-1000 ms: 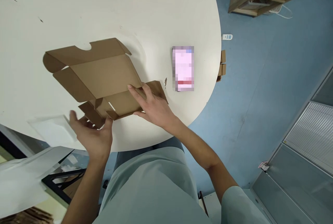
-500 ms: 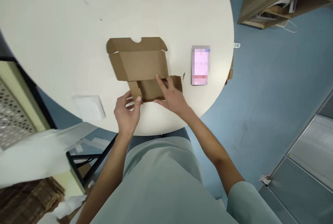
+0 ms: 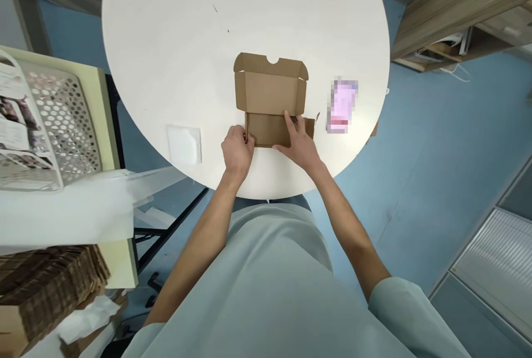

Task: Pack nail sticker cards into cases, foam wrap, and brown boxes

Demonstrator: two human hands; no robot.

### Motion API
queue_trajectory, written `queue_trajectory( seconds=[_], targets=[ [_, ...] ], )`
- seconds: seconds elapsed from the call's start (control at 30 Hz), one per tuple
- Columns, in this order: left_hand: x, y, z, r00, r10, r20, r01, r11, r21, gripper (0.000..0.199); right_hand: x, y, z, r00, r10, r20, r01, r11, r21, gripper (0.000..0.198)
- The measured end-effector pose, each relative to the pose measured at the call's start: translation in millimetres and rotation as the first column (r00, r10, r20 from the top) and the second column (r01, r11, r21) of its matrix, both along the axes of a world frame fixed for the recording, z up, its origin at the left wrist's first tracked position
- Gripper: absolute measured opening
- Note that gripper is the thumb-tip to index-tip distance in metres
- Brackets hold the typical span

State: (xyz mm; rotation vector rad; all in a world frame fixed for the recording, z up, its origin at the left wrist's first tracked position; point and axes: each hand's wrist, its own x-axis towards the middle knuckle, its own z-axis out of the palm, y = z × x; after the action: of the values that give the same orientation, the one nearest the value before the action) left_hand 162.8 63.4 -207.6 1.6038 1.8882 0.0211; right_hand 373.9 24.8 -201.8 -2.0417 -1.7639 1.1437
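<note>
Shirt [image 3: 282, 269]: pale green and short-sleeved, close against the near edge of the round white table [image 3: 174, 42].
Left hand [image 3: 238, 150]: curled tightly round the left wall of the cardboard box [image 3: 272, 92], gripping it, with thumb at the near left corner.
Right hand [image 3: 301, 147]: spread wide over the right end of the cardboard box, thumb at the near wall, a fingertip close to the lid's fold.
Cardboard box: brown, lying just in from the table's near edge, with lid laid back towards the far edge and notched along its outer rim.
White packet [image 3: 183, 144]: lying flat by the left part of the near edge, well apart from the cardboard box.
Dark scrap or mark [image 3: 317, 117]: just right of the cardboard box, too small to identify.
Pink rectangle [image 3: 343, 104]: pixelated, near the table's right edge.
Thin dark marks [image 3: 215, 8]: beyond the cardboard box, towards the far edge.
Wooden shelf [image 3: 449, 3]: past the table's right edge, above blue floor [image 3: 394, 180].
</note>
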Motion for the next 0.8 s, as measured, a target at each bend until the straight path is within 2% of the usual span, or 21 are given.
queue_trajectory(
  seconds=[0.13,0.2,0.3,0.37,0.47,0.67,0.8],
  targets=[
    [-0.3,0.9,-2.2,0.999,-0.040,0.028,0.040,0.999,-0.007,0.010,8.9,-24.7,15.5,0.970,-0.215,0.113,0.207,0.975,0.078,0.058],
    [-0.4,0.9,-4.0,0.998,-0.048,0.043,0.048,0.999,-0.002,0.010,16.8,-34.8,18.8,0.921,-0.321,0.223,0.319,0.947,0.044,0.047],
    [0.2,0.0,-6.5,0.998,-0.027,0.057,0.027,1.000,0.007,0.009,29.1,-39.5,17.4,0.876,-0.358,0.324,0.400,0.914,-0.071,0.034],
    [0.7,-1.7,-6.9,0.998,-0.015,0.068,0.014,1.000,0.007,0.009,34.1,-37.3,16.4,0.883,-0.347,0.316,0.401,0.908,-0.125,0.026],
    [0.5,-6.7,-4.7,0.997,0.001,0.082,-0.001,1.000,0.006,0.010,32.5,-33.4,20.8,0.902,-0.346,0.260,0.388,0.912,-0.134,0.023],
    [-5.1,-26.3,5.0,1.000,-0.008,0.028,0.009,1.000,-0.025,0.014,0.7,-36.7,34.1,0.954,-0.287,0.088,0.296,0.948,-0.121,0.015],
    [-12.5,-37.8,9.7,0.999,-0.034,-0.003,0.034,0.999,-0.038,0.015,-18.2,-39.1,30.6,0.968,-0.251,0.012,0.250,0.960,-0.124,0.023]
  ],
)
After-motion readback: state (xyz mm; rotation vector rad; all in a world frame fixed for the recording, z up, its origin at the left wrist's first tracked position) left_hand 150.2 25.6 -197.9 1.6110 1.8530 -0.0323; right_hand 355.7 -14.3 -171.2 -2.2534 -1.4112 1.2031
